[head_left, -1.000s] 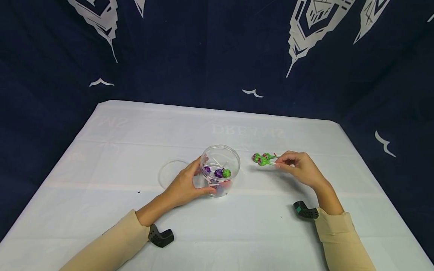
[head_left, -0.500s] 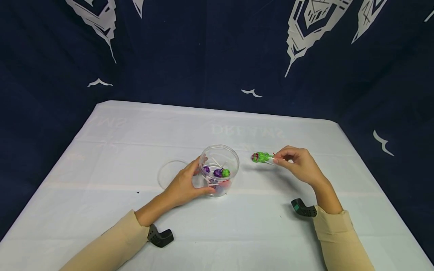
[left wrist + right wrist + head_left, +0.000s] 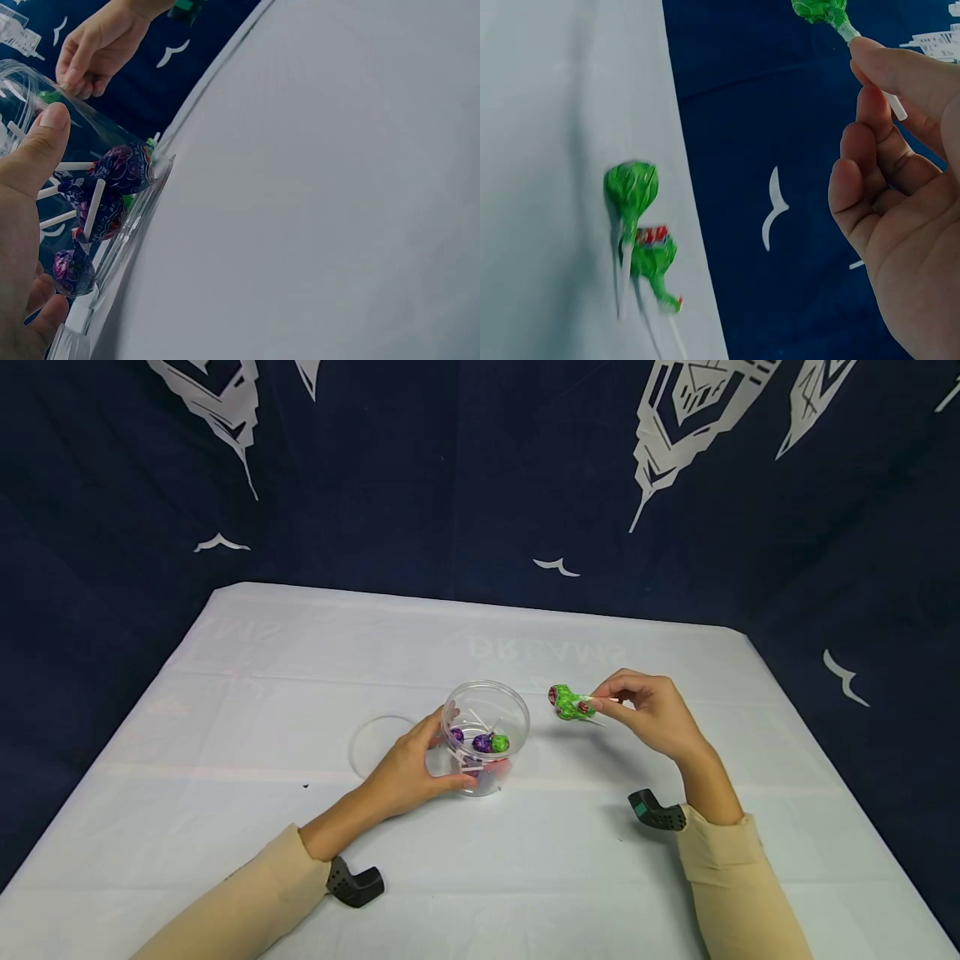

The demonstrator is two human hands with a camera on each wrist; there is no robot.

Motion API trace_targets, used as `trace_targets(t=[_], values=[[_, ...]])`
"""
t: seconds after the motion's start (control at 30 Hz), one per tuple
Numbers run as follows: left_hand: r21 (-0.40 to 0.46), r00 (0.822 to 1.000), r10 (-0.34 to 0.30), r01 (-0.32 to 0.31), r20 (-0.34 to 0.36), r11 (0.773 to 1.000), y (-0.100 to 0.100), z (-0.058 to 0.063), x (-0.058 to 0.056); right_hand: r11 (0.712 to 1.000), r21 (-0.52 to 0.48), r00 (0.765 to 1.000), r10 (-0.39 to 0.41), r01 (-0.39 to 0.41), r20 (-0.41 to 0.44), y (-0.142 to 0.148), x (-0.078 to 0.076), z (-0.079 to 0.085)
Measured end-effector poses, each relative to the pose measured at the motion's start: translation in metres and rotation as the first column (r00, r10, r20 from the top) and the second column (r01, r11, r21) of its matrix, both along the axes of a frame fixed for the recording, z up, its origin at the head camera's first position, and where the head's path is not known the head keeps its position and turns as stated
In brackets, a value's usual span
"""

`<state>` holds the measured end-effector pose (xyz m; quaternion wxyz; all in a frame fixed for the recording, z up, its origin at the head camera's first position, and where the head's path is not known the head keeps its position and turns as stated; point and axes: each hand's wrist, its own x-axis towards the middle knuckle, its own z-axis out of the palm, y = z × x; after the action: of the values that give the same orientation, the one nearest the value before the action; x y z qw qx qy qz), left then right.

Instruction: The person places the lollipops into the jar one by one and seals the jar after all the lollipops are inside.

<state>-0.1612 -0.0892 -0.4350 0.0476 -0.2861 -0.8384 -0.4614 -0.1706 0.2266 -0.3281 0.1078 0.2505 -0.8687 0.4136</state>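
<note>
My left hand grips a clear plastic jar by its side, thumb in front and fingers round the back. Purple-wrapped lollipops lie in the jar with their white sticks pointing various ways, and a green one sits among them. To the jar's right, my right hand pinches the white stick of a green-wrapped lollipop between thumb and forefinger, raised above the table. Below it, two more green lollipops lie close together on the white cloth, overlapping the held one in the head view.
A clear round lid lies on the white-covered table, partly behind my left hand. A dark blue patterned curtain hangs behind the far table edge. Each wrist wears a black camera.
My right hand has risen and moved left, towards the jar, with the pinched green lollipop lifting over the other two. My left hand and the jar have stayed in place.
</note>
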Motion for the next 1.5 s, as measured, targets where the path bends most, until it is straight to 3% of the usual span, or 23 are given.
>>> trace_targets(t=[0.5, 0.83, 1.5], values=[[-0.003, 1.000, -0.001, 0.001, 0.010, 1.000, -0.001, -0.002, -0.002, 0.976, -0.160, 0.989, 0.151, -0.150, -0.008, -0.019, -0.006, 0.010], [-0.013, 1.000, 0.002, -0.002, 0.023, 1.000, -0.001, 0.000, -0.002, 0.964, -0.172, 0.979, 0.200, -0.202, -0.031, -0.033, -0.007, 0.015], [-0.014, 0.999, 0.002, -0.002, 0.033, 1.000, -0.003, -0.002, -0.002, 0.959, -0.142, 0.967, 0.253, -0.247, 0.025, -0.054, -0.010, 0.008]])
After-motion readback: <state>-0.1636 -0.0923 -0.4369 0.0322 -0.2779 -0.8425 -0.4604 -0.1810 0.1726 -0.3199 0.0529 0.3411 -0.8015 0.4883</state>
